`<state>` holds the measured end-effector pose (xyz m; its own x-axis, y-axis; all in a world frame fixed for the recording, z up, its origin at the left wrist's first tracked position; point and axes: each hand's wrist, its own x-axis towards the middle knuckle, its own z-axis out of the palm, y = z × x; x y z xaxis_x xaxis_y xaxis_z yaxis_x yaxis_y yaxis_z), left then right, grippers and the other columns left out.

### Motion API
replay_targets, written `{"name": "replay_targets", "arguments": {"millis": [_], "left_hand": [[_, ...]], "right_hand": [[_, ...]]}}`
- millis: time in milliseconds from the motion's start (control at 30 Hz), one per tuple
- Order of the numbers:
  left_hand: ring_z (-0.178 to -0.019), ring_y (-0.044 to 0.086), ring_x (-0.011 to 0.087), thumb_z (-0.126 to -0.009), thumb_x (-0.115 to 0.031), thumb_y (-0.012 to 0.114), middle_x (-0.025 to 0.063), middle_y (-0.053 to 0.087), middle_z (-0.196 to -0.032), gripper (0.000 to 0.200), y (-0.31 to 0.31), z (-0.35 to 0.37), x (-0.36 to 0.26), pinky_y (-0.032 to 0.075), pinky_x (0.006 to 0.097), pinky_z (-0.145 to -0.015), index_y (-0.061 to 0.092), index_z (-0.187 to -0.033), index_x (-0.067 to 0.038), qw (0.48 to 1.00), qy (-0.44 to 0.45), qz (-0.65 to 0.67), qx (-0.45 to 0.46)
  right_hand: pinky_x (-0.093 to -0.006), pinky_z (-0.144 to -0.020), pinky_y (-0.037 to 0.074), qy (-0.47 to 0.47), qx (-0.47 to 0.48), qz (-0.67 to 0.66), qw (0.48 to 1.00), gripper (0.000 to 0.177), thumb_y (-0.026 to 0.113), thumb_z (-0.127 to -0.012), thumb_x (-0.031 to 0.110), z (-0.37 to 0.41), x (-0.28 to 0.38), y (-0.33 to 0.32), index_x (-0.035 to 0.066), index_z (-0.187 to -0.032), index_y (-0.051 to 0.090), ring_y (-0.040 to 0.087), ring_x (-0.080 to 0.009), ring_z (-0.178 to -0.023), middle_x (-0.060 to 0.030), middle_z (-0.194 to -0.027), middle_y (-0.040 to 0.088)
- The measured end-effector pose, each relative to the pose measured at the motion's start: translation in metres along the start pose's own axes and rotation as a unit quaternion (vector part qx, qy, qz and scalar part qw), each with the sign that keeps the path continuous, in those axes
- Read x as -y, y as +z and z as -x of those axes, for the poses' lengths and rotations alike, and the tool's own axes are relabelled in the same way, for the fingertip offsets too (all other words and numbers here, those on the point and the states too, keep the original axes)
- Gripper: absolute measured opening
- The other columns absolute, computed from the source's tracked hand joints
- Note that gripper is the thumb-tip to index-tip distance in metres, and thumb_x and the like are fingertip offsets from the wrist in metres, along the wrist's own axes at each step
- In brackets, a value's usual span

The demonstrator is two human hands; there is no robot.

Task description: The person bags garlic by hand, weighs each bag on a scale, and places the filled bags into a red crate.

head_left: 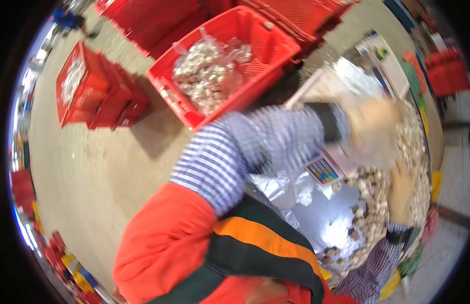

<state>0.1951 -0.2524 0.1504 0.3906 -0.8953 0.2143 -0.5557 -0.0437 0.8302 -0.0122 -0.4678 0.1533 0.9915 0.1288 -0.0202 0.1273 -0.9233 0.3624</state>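
Observation:
My left hand point(374, 117), smeared by motion, reaches across from the checked sleeve over the heap. A see-through plastic bag point(380, 150) hangs at its fingers, blurred too. Just below the bag, my right hand point(401, 195) lies on a spread of small pale round pieces point(374, 190), its fingers stretched out toward the bag. Under my left forearm is a digital scale point(323, 171) with coloured keys, partly hidden by the sleeve. A shiny metal tabletop point(326, 215) shows beside the pieces, with some darker bits along its edge.
A red crate point(169, 96) with filled clear bags point(207, 71) stands beyond my left arm. More red crates point(100, 93) are stacked on the floor farther left. Another pale scale-like device point(389, 63) and crumpled clear plastic point(356, 76) lie at the far end. A person point(68, 20) stands in the distance.

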Motion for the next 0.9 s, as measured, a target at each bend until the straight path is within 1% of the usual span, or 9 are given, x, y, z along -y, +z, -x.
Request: {"name": "replay_targets", "arguments": {"millis": [67,233,333,433,500,600,767,833,900], "left_hand": [[-0.072,0.065,0.0256,-0.083,-0.013,0.054,0.0128,0.063,-0.071,0.018,0.109,-0.014,0.014,0.052,0.0396,-0.063,0.067,-0.078,-0.002,0.971,0.227,0.078,-0.013],[-0.072,0.065,0.0315,-0.076,-0.016,0.059,0.0141,0.066,-0.077,0.020,0.126,0.004,0.014,0.051,0.0424,-0.065,0.061,-0.092,-0.005,0.964,0.089,0.198,-0.155],[-0.073,0.065,0.0330,-0.071,-0.017,0.064,0.0144,0.065,-0.077,0.026,0.082,0.000,0.039,0.051,0.0430,-0.065,0.060,-0.095,-0.005,0.935,-0.026,0.279,-0.219],[-0.073,0.064,0.0347,-0.065,-0.018,0.069,0.0144,0.065,-0.076,0.032,0.050,-0.008,0.048,0.051,0.0433,-0.064,0.059,-0.093,-0.004,0.908,-0.034,0.345,-0.237],[-0.072,0.064,0.0353,-0.062,-0.018,0.070,0.0142,0.064,-0.075,0.035,0.053,-0.016,0.049,0.051,0.0431,-0.064,0.059,-0.092,-0.004,0.907,-0.033,0.359,-0.215],[-0.071,0.064,0.0335,-0.060,-0.018,0.071,0.0126,0.065,-0.074,0.034,0.083,-0.023,0.030,0.051,0.0410,-0.063,0.059,-0.089,-0.005,0.950,0.038,0.298,-0.091],[-0.068,0.063,0.0305,-0.067,-0.018,0.067,0.0125,0.063,-0.072,0.013,0.101,-0.027,0.054,0.050,0.0386,-0.062,0.061,-0.069,-0.007,0.945,0.112,0.301,-0.059],[-0.067,0.064,0.0302,-0.069,-0.018,0.064,0.0116,0.063,-0.069,0.012,0.065,-0.019,0.061,0.050,0.0385,-0.060,0.063,-0.065,-0.007,0.965,0.102,0.237,-0.055],[-0.066,0.064,0.0294,-0.069,-0.019,0.063,0.0120,0.065,-0.070,0.012,0.100,-0.055,0.080,0.051,0.0383,-0.057,0.067,-0.069,-0.007,0.956,0.171,-0.080,-0.223]], "right_hand": [[-0.0455,-0.100,0.036,0.017,0.010,-0.031,0.999,0.020,0.060,-0.077,0.002,0.015,-0.016,0.013,-0.003,-0.096,0.059,0.053,-0.0338,-0.107,-0.0170,-0.113,0.058],[-0.0354,-0.084,0.045,0.390,-0.412,-0.239,0.788,0.018,0.061,-0.090,0.016,-0.030,0.044,0.008,-0.001,-0.095,0.057,0.057,-0.0250,-0.097,-0.0123,-0.107,0.060],[-0.0347,-0.077,0.048,0.527,-0.186,-0.309,0.769,0.018,0.061,-0.088,0.012,0.003,0.001,0.019,-0.001,-0.100,0.056,0.059,-0.0256,-0.094,-0.0149,-0.106,0.060],[-0.0359,-0.077,0.049,0.421,0.010,-0.022,0.907,0.020,0.059,-0.089,0.012,-0.007,0.016,0.016,-0.002,-0.103,0.054,0.060,-0.0240,-0.095,-0.0150,-0.104,0.061],[-0.0292,-0.082,0.046,0.312,-0.150,-0.089,0.934,0.034,0.049,-0.094,0.008,-0.039,0.046,0.018,-0.002,-0.126,0.047,0.056,-0.0203,-0.095,-0.0123,-0.112,0.059],[-0.0316,-0.096,0.039,0.373,-0.272,-0.564,0.684,0.045,0.055,-0.089,0.009,-0.041,0.051,0.038,-0.004,-0.131,0.046,0.052,-0.0212,-0.110,-0.0125,-0.122,0.056],[-0.0281,-0.084,0.043,0.310,-0.280,-0.555,0.719,0.045,0.059,-0.083,0.006,-0.075,0.086,0.005,-0.001,-0.127,0.052,0.054,-0.0149,-0.096,-0.0062,-0.109,0.058],[-0.0208,-0.065,0.038,0.268,-0.202,-0.351,0.874,0.031,0.056,-0.083,0.000,-0.057,0.089,0.015,0.003,-0.113,0.059,0.046,-0.0083,-0.074,0.0014,-0.086,0.051],[-0.0180,-0.055,0.029,0.298,-0.238,-0.598,0.705,0.016,0.054,-0.081,-0.004,-0.034,0.083,0.033,0.009,-0.090,0.057,0.036,-0.0062,-0.064,0.0027,-0.074,0.039]]}}
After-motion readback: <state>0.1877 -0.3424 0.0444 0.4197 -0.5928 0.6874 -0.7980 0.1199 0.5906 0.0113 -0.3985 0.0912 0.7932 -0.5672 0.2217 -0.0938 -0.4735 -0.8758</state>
